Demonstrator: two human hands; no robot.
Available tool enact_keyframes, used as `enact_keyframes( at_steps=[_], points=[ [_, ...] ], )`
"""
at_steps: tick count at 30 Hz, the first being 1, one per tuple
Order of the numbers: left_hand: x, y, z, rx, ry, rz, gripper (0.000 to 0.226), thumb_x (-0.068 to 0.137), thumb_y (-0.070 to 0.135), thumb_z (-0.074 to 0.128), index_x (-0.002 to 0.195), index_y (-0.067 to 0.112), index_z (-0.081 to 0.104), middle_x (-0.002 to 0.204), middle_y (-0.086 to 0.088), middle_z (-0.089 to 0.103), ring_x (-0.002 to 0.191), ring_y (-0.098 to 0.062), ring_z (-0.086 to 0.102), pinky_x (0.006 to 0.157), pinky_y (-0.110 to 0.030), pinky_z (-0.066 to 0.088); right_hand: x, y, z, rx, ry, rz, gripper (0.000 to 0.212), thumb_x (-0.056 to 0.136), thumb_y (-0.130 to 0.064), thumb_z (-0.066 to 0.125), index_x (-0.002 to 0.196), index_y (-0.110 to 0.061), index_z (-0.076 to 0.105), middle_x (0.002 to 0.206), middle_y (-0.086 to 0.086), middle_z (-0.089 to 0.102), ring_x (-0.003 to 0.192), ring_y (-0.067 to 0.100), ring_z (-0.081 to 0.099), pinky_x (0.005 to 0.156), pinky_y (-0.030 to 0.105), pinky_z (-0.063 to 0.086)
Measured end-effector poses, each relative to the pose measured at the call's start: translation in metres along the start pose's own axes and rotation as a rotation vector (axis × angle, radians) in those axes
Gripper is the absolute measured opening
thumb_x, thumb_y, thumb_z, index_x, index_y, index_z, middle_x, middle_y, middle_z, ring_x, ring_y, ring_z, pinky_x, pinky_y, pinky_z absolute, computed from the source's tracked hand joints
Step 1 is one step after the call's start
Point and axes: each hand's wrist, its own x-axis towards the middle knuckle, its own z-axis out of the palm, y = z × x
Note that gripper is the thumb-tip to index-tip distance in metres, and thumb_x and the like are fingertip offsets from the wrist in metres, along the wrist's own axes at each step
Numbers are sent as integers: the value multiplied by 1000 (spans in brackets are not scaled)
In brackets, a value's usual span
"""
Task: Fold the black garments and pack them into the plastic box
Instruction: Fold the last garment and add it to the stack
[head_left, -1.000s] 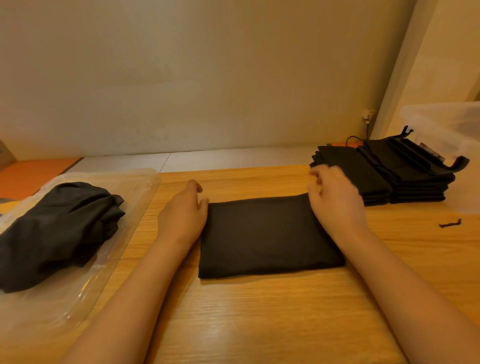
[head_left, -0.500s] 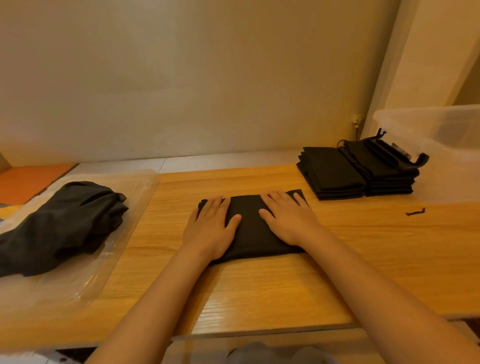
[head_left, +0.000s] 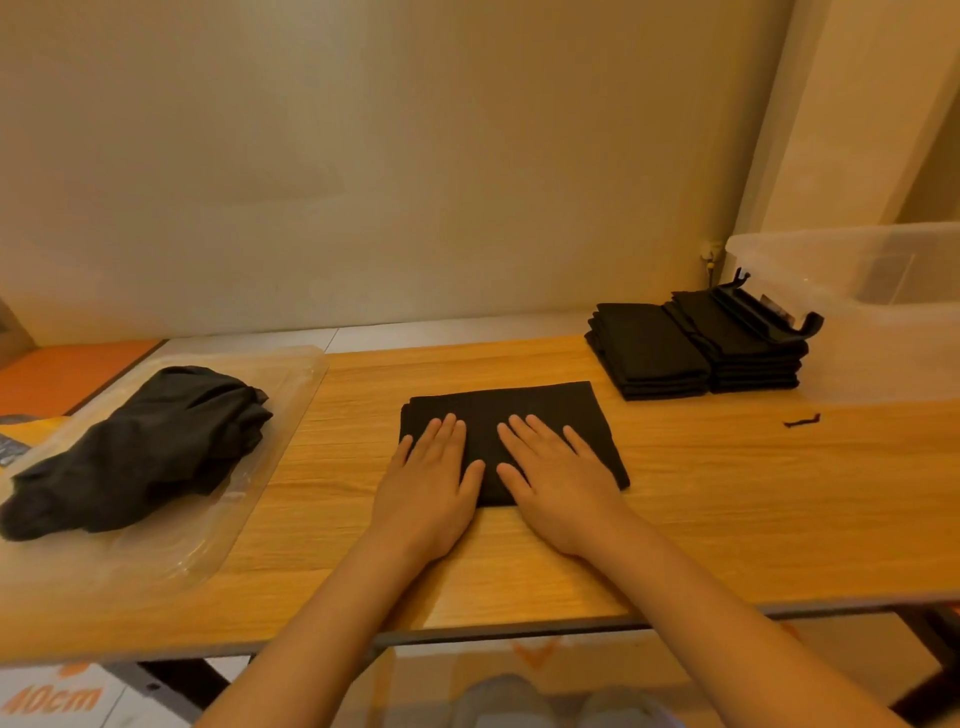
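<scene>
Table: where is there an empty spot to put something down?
Bare tabletop lies between the clear tray and the folded garment under the left hand and right hand, and a wider patch right of that garment, in front of the stacks, bar a small black piece. Crowded: the far right, stacks beside the plastic box.
</scene>
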Motion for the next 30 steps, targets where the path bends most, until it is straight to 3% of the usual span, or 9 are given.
enact_keyframes(
  at_steps=[15,19,21,23,26,28,30],
  points=[
    [-41,-25,-10,-114,-75,148,53,104,42,19,152,29,2,160,12,-4,144,-1,-9,119,-26,-4,-67,20,-12,60,-14,93,65,98,-58,23,153,-31,2,161,-12,-1,146,3,-6,119,34,-3],
    [-58,-36,-13,-109,-83,245,53,100,43,17,150,35,3,158,17,-4,141,6,-11,115,-19,-9,-108,11,-19,48,-6,40,75,88,-69,16,153,-32,11,160,-14,8,146,2,2,119,33,-7],
    [-55,-43,-20,-122,-145,267,50,104,33,25,149,38,4,158,18,-4,140,6,-12,114,-20,-10,-122,5,-23,82,49,-11,88,76,-78,5,149,-35,26,154,-18,25,142,0,15,119,31,-11],
    [-49,-52,-32,-70,-165,219,55,103,26,31,150,37,4,159,14,-5,139,5,-13,115,-23,-10,-127,2,-25,177,187,-59,78,79,-80,14,133,-36,49,132,-23,48,126,-7,35,119,30,-7],
    [-52,-44,-48,-79,42,66,59,102,23,35,152,29,4,161,7,-3,144,-2,-8,117,-27,-4,-115,6,-29,259,465,-109,44,89,-58,33,110,-33,62,106,-23,59,108,-6,46,118,26,5],
    [-67,-11,-46,-203,169,-2,56,103,28,34,153,24,11,161,5,4,147,-8,2,118,-29,3,-99,4,-32,287,497,-129,34,94,-47,41,112,-29,63,110,-18,61,110,-2,47,116,28,17],
    [-80,27,-34,-188,173,-20,58,103,39,28,154,19,9,161,2,1,148,-11,-1,120,-33,4,-80,-5,-35,283,358,-183,33,99,-37,43,127,-27,57,130,-13,55,125,2,41,114,32,25]
  ],
)
